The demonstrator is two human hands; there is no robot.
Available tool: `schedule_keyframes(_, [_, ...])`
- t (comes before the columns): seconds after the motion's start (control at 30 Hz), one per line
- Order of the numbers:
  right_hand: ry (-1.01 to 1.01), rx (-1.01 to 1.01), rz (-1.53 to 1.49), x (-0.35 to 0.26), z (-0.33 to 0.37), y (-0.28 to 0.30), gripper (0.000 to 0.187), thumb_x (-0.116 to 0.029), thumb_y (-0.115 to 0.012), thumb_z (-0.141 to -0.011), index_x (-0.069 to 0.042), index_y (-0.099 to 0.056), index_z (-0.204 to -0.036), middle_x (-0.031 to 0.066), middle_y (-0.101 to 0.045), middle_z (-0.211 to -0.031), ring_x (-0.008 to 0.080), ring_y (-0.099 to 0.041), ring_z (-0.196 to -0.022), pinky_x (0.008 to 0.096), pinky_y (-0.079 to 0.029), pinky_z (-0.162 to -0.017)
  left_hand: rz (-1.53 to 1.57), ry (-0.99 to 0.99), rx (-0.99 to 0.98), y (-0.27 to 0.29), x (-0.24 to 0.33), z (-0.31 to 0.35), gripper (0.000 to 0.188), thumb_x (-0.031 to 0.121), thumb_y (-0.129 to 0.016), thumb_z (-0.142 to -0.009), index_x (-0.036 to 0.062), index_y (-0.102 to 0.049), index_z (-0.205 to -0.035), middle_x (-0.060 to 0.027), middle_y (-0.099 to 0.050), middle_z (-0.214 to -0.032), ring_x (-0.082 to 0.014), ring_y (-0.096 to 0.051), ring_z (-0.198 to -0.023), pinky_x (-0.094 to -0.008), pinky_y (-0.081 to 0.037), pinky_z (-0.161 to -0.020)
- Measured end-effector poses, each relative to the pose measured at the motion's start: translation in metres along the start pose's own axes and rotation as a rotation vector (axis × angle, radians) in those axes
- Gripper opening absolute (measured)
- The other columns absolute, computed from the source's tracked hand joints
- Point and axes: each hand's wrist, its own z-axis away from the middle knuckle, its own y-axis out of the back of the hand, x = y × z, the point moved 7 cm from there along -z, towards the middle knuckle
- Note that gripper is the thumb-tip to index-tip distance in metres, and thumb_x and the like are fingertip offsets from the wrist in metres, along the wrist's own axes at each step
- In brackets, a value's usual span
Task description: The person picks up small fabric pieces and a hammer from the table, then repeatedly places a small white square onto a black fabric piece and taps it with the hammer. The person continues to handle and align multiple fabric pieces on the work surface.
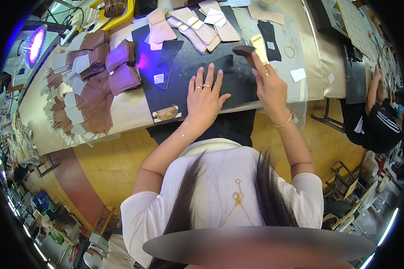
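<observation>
A: Where is the work to be found?
B: In the upper centre of the frame. A thin black piece (224, 62) is laid on a dark board (238, 92); because both are dark, the edges of the piece are hard to make out, and part of it is covered by the fingers.

A: How is the left hand (206, 98) held?
B: Flat, palm down, at the centre, with the fingers extended and somewhat spread and the thumb out to the side. Nothing is seen to be gripped; what lies beneath the palm is hidden.

A: And the right hand (272, 87)?
B: Right of centre, a dark brown block (244, 50) is held, with the index finger stretched along it and the other fingers curled in. The underside of the block is not shown, so whether the board is touched cannot be told.

A: What is partly covered nearby?
B: In the upper middle, pale pieces (197, 29) are overlapped in bundles, so they cannot be counted. At the left, brown pieces (94, 96) are fanned over one another, and a folded stack (122, 74) is tinted violet. A yellow tray (129, 14) is cut off by the top edge.

A: And lower down?
B: The bottom centre is covered by a blurred grey oval (259, 248).
</observation>
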Motion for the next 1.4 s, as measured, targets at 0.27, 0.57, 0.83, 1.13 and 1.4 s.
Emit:
schedule_keyframes(0.27, [-0.017,0.054,-0.032,-0.001,-0.01,0.005,0.05,-0.022,-0.058,-0.093,-0.033,-0.048,-0.141,0.0053,-0.058,-0.075,0.0246,-0.062,-0.057,0.0372,-0.048,-0.049,0.016,0.012,-0.025,0.001,0.003,-0.001,0.069,0.046,-0.067,-0.083,0.007,-0.048,-0.138,-0.0167,-0.036,-0.149,-0.0391,-0.035,-0.134,-0.0506,-0.031,-0.108])
schedule_keyframes(0.57, [0.033,-0.082,0.001,-0.019,-0.019,-0.007,0.053,-0.019,-0.06,-0.091,-0.033,-0.048,-0.141,0.0048,-0.057,-0.073,0.0237,-0.06,-0.057,0.0373,-0.048,-0.049,0.082,0.061,-0.009,0.002,0.01,0.009,0.074,0.045,-0.07,-0.081,0.0008,-0.047,-0.136,-0.0228,-0.036,-0.146,-0.0406,-0.034,-0.133,-0.0524,-0.03,-0.108])
schedule_keyframes(0.83, [0.094,-0.093,0.016,-0.039,-0.02,-0.008,0.054,-0.019,-0.061,-0.091,-0.031,-0.048,-0.141,0.0045,-0.057,-0.074,0.0236,-0.06,-0.055,0.0365,-0.047,-0.048,0.09,0.054,0.001,0.004,0.01,0.01,0.077,0.044,-0.072,-0.079,-0.0011,-0.046,-0.136,-0.0232,-0.037,-0.144,-0.04,-0.035,-0.132,-0.052,-0.03,-0.108])
schedule_keyframes(1.13, [0.156,-0.188,0.031,-0.054,-0.025,-0.028,0.053,-0.019,-0.06,-0.091,-0.03,-0.048,-0.141,0.0061,-0.057,-0.073,0.026,-0.06,-0.054,0.0371,-0.047,-0.046,0.14,0.079,0.014,0.019,-0.005,0.02,0.068,0.034,-0.075,-0.079,-0.0013,-0.051,-0.131,-0.0221,-0.042,-0.138,-0.0386,-0.038,-0.129,-0.0503,-0.031,-0.107])
schedule_keyframes(1.4, [0.162,-0.147,-0.051,-0.068,-0.029,-0.03,0.054,-0.018,-0.062,-0.09,-0.029,-0.048,-0.141,0.0053,-0.056,-0.073,0.0254,-0.06,-0.055,0.0375,-0.046,-0.046,0.131,0.099,-0.003,0.02,-0.018,0.03,0.061,0.031,-0.073,-0.08,0.0019,-0.053,-0.13,-0.0207,-0.043,-0.138,-0.0367,-0.038,-0.129,-0.0506,-0.03,-0.106])
